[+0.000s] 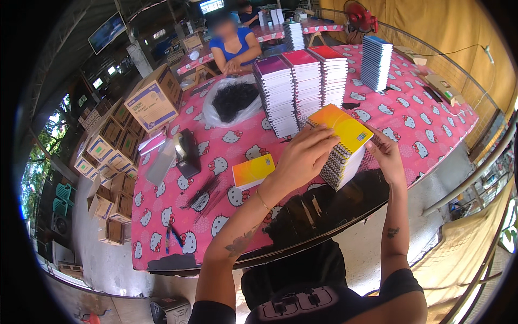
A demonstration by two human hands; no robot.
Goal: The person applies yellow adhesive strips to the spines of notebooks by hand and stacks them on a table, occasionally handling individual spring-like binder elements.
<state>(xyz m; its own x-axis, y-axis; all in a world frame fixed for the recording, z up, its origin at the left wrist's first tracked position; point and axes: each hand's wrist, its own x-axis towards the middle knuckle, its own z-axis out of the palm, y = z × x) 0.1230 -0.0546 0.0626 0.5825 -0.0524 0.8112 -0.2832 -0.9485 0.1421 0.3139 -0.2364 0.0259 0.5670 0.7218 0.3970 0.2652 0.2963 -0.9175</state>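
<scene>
A stack of yellow-orange spiral notebooks [341,127] stands near the table's front edge, its black coil bindings facing me. My left hand [310,154] rests on the stack's left side, its fingers closed over the top corner by the coils. On the right, my right hand [387,154] grips the stack's side with the thumb towards me; some of its fingers are hidden behind the notebooks. Left of my left forearm lies a yellow-orange notepad or cover [253,171] with no coil visible. Loose black coils [208,193] are scattered beside it.
Tall stacks of purple [278,97], pink [306,81] and red notebooks [333,75] stand behind; a blue-topped stack [376,63] is farther right. A plastic bag of black coils [233,100], tape dispenser [186,154] and pliers [172,237] lie leftward. A person [233,48] sits across.
</scene>
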